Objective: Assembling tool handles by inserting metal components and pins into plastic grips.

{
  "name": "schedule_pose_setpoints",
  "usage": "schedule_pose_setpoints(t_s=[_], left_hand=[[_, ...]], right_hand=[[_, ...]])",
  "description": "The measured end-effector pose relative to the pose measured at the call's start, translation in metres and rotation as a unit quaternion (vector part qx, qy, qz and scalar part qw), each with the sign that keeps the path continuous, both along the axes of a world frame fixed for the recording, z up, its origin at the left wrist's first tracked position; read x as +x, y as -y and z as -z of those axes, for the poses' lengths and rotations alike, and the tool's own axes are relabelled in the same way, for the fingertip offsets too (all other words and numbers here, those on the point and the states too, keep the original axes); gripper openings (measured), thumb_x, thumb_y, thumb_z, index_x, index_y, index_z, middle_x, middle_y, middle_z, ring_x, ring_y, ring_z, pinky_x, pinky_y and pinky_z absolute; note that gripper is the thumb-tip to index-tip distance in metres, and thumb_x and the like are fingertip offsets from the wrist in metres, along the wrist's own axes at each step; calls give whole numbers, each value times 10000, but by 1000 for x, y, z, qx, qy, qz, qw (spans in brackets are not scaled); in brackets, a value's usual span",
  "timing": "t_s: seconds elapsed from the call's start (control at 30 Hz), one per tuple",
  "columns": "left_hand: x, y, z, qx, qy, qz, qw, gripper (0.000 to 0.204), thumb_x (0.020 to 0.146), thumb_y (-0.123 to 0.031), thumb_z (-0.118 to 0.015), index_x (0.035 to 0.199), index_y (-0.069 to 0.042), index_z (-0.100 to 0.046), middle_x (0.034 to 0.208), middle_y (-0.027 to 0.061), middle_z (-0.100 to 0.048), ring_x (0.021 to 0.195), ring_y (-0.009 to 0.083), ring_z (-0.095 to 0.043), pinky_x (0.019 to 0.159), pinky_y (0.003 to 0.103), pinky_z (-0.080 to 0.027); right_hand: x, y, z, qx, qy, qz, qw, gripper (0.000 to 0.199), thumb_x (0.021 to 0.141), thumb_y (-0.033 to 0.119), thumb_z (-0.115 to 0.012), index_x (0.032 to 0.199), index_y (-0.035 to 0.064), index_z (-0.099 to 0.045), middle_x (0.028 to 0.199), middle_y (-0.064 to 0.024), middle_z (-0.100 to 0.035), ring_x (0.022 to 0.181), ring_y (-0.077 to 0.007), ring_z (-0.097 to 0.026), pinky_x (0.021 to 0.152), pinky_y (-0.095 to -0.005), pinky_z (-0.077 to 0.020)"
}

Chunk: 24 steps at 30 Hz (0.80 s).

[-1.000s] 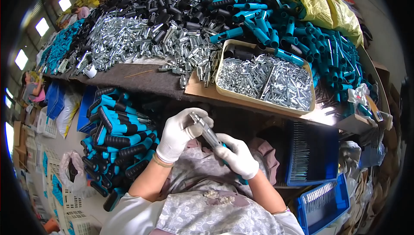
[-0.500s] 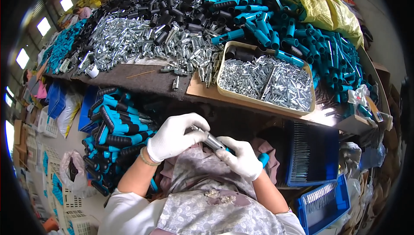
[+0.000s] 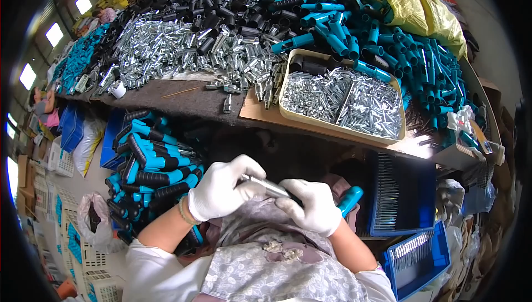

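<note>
In front of my lap, both white-gloved hands are closed around a slim silver metal cylinder (image 3: 267,186). My left hand (image 3: 221,187) pinches its left end between thumb and fingers. My right hand (image 3: 311,207) wraps round the other end, where a dark piece shows beside the fingers. A teal rounded handle (image 3: 350,200) sticks out past the right side of my right hand. My palm hides whether the handle and the cylinder are joined. To the left of my left hand lies a heap of teal and black handled tools (image 3: 152,160).
The workbench (image 3: 191,99) ahead holds piles of silver parts (image 3: 160,47), black sleeves (image 3: 216,11) and teal tubes (image 3: 410,61). A cream tray (image 3: 341,122) of small metal pins sits near its edge. Blue bins (image 3: 426,191) with rows of metal rods stand at right. Co-workers sit across the bench.
The cylinder has turned to lie flatter, and both hands have shifted slightly down. More of the teal handle shows past my right hand.
</note>
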State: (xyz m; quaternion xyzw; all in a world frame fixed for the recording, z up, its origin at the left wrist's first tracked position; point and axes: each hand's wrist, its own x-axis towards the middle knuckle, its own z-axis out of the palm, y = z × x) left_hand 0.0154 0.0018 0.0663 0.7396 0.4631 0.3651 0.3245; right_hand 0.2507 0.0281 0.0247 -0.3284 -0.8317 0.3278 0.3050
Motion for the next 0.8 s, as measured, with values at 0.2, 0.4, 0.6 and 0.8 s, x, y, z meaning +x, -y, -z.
schedule_pose_setpoints(t_s=[0.2,0.4,0.6,0.8], left_hand=[[-8,-8,-14,163,-51,188,967,248,833,-217,-760,973,-53,-637,748,91,-648,610,308,-654,520,370,-508],[-2,-4,6,78,-15,39,996,130,921,-110,-671,1003,-34,-604,807,115,-692,674,271,-716,577,353,-539],[6,-10,46,-188,192,-134,954,100,977,-108,-606,984,-10,-590,781,16,-618,685,69,-557,628,245,-473],[7,4,39,-71,86,-83,990,107,958,-104,-634,978,-10,-587,814,50,-662,708,94,-618,636,259,-500]], right_hand=[[14,-15,-7,-311,-44,-232,921,309,906,302,-677,996,7,-648,738,-102,-588,664,-188,-564,651,-358,-474],[-1,-5,-8,-168,-9,-78,983,264,870,255,-694,968,16,-636,754,-139,-611,681,-261,-617,640,-383,-491],[-26,-3,10,180,149,99,967,287,802,291,-724,901,72,-568,726,-99,-560,640,-290,-616,567,-421,-487],[-7,-17,5,-71,76,-59,993,264,896,280,-671,907,17,-649,701,-125,-654,609,-250,-654,568,-360,-500]])
